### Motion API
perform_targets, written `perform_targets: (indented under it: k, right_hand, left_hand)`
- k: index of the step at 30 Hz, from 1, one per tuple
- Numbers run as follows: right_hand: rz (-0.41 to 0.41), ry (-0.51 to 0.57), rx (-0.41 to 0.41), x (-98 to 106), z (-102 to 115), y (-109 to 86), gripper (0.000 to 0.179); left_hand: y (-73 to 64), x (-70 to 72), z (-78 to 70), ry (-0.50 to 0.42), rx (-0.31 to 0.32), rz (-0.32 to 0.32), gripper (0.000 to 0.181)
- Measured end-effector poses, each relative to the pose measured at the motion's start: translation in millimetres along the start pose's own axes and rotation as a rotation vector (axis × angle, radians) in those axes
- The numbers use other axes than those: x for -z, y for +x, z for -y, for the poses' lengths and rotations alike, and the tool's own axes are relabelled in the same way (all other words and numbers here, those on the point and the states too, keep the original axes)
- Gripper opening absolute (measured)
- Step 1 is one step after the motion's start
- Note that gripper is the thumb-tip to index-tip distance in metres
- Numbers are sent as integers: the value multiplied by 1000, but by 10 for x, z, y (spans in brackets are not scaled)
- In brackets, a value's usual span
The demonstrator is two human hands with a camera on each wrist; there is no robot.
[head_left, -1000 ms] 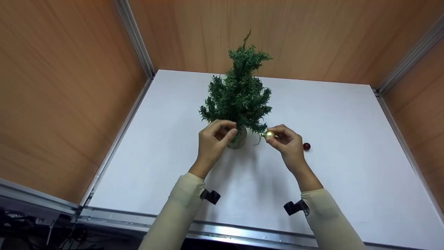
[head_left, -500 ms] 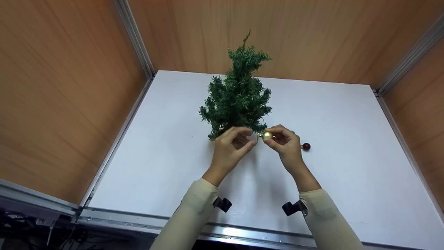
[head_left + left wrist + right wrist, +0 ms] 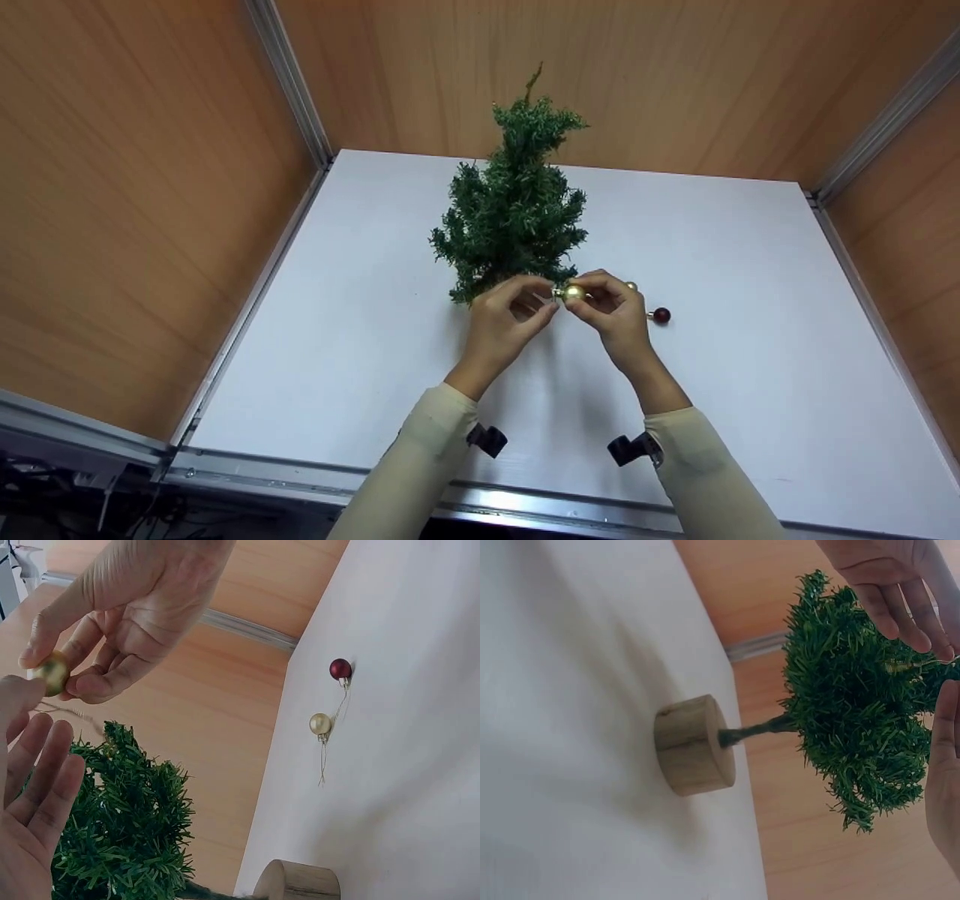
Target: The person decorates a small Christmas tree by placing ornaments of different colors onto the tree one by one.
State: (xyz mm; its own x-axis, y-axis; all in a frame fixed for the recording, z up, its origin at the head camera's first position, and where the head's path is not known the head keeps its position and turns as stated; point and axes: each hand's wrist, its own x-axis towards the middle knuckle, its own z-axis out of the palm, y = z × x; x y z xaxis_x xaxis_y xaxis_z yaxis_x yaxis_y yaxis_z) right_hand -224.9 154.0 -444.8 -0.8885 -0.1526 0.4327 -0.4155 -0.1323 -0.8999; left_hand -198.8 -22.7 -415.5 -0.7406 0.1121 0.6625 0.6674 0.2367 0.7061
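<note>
A gold Christmas bauble is pinched between the thumb and fingertips of my right hand, its cap facing left. The thumb and index fingertips of my left hand stand right around that cap; I cannot tell if they pinch it. In the left wrist view the bauble is blurred, its thin gold string trails near the fingers, and the other left fingers reach out fairly straight. Just behind the hands stands a small artificial Christmas tree; its round wooden base shows in the right wrist view.
On the white table, beyond my right hand, lie a dark red bauble and a second gold bauble, both with strings. Wood-grain panels with metal rails enclose the table at the back and sides.
My left hand has moved right, from in front of the tree's base to the bauble's cap. My right hand and the gold bauble have shifted slightly left. The tree has stayed put.
</note>
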Motion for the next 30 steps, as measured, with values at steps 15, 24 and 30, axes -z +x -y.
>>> perform_targets:
  k: [15,24,30]
  right_hand:
    - [-5,26,-24,-9,-7,-1,27]
    - [8,50,-13,-39,-2,3,27]
    - [6,55,-17,-46,-14,-9,28]
  left_hand:
    - [19,15,-6,-19,-3,-35,9]
    - [26,34,-16,-12,12,-50,9]
    - [25,58,-23,-67,36,-51,8]
